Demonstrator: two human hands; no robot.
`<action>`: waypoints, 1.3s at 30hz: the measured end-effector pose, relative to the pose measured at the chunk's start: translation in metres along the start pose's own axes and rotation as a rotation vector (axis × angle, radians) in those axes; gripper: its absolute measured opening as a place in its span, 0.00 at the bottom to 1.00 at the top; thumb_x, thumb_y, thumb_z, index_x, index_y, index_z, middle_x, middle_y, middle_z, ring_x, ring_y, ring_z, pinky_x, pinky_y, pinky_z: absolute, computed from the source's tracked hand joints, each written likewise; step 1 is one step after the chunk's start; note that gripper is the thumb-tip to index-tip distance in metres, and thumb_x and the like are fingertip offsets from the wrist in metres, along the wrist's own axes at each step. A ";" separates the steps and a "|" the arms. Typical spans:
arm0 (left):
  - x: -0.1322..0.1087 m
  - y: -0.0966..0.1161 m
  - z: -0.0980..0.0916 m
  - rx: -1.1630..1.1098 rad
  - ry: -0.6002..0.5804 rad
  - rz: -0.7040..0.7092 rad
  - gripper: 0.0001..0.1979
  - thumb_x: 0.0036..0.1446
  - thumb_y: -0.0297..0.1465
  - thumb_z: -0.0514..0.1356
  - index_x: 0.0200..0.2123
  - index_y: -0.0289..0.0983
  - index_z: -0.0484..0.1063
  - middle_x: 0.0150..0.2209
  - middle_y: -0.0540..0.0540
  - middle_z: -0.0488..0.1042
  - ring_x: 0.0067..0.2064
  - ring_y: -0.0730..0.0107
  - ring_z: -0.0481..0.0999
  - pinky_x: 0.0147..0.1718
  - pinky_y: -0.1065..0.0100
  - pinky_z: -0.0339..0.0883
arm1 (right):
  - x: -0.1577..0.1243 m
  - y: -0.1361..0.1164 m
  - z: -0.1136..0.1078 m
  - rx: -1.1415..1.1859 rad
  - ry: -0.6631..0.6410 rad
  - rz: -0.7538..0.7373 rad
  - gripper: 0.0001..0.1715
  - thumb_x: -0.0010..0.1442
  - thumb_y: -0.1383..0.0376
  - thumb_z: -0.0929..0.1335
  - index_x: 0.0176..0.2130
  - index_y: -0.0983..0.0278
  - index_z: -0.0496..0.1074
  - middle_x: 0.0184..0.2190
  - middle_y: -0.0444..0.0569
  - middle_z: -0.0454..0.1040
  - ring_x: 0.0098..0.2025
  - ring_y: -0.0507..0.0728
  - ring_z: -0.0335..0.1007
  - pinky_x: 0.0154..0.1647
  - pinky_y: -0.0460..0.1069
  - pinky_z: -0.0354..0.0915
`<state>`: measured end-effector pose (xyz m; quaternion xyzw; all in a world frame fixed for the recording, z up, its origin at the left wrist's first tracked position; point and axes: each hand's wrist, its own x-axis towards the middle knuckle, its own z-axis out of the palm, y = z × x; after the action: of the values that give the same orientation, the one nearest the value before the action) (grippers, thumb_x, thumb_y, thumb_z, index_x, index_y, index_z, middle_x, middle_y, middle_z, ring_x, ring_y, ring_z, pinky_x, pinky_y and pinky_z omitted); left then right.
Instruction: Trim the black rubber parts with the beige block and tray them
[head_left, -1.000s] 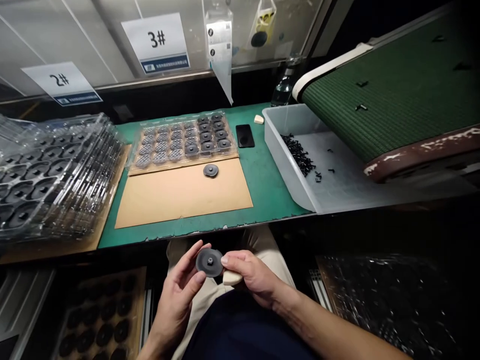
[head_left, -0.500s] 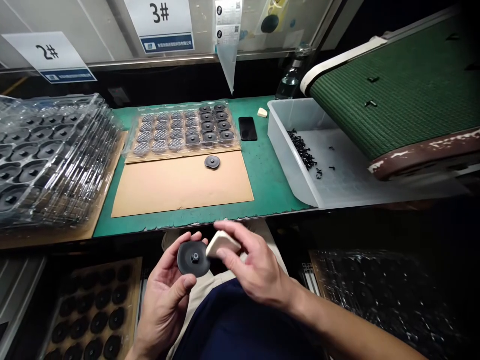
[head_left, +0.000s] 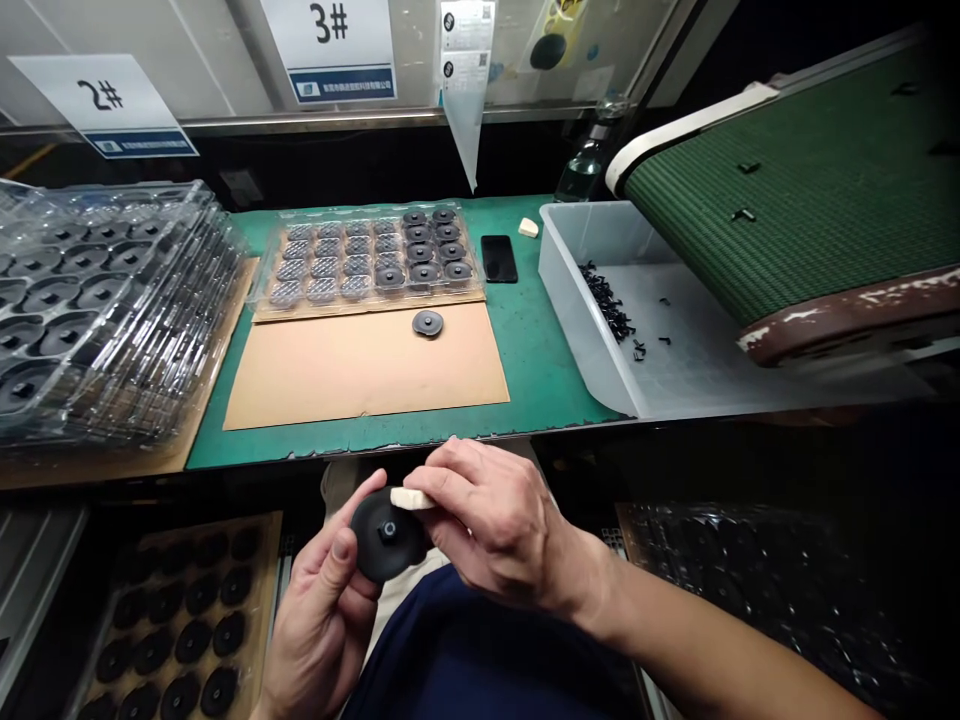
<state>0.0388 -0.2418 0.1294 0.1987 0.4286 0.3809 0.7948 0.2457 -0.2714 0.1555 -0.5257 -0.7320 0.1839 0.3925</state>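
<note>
My left hand (head_left: pixel 326 600) grips a dark, rounded disc-like part (head_left: pixel 375 555) by its left edge and from behind, its face with a short central stub turned toward me. In my right hand (head_left: pixel 495 515) is a cream-coloured pad (head_left: pixel 411 498), like a sponge or cloth block, pressed against the upper right rim of that part. Both hands are above my lap, just before the table edge. A similar dark part (head_left: pixel 427 323) lies on the cardboard sheet (head_left: pixel 322 375). Behind it, a clear tray (head_left: pixel 341 290) holds several such parts in its right-hand pockets.
Stacked clear trays (head_left: pixel 142 350) stand at the left. A phone (head_left: pixel 499 259) and a small cream block (head_left: pixel 528 228) lie near a plastic bin (head_left: pixel 592 355) with small black pieces. A green conveyor (head_left: pixel 795 190) slopes over the bin. Below are more filled trays (head_left: pixel 169 620).
My right hand has moved left and turned, bringing the cream pad onto the part's upper rim. The part has tilted slightly, and my left thumb has shifted up along its edge.
</note>
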 end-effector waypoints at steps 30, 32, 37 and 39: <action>0.003 0.003 0.002 0.101 -0.082 -0.051 0.20 0.62 0.39 0.68 0.55 0.37 0.81 0.54 0.36 0.81 0.54 0.56 0.82 0.52 0.69 0.77 | -0.006 -0.010 0.006 -0.021 -0.015 0.048 0.08 0.68 0.71 0.63 0.43 0.65 0.72 0.35 0.49 0.68 0.35 0.56 0.62 0.37 0.51 0.58; 0.004 0.003 0.002 0.131 -0.091 -0.042 0.21 0.61 0.39 0.68 0.55 0.38 0.81 0.55 0.37 0.81 0.55 0.54 0.81 0.52 0.68 0.77 | -0.005 -0.009 0.007 -0.049 0.003 0.016 0.09 0.69 0.69 0.63 0.46 0.65 0.72 0.38 0.51 0.70 0.37 0.57 0.63 0.40 0.52 0.59; 0.003 0.001 0.008 0.157 0.046 0.253 0.26 0.57 0.35 0.72 0.59 0.48 0.77 0.57 0.43 0.80 0.57 0.59 0.80 0.57 0.70 0.72 | -0.004 -0.016 0.014 0.258 -0.026 0.379 0.11 0.70 0.66 0.65 0.33 0.63 0.66 0.28 0.42 0.66 0.28 0.52 0.60 0.29 0.48 0.54; 0.003 0.002 0.008 0.175 0.044 0.273 0.27 0.56 0.35 0.73 0.59 0.48 0.77 0.55 0.44 0.81 0.56 0.58 0.80 0.57 0.69 0.72 | -0.004 -0.016 0.015 0.325 -0.059 0.407 0.11 0.69 0.66 0.66 0.32 0.63 0.66 0.27 0.41 0.65 0.27 0.51 0.59 0.27 0.48 0.53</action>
<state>0.0458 -0.2381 0.1329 0.3153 0.4464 0.4506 0.7059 0.2247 -0.2789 0.1562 -0.5866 -0.5832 0.3894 0.4050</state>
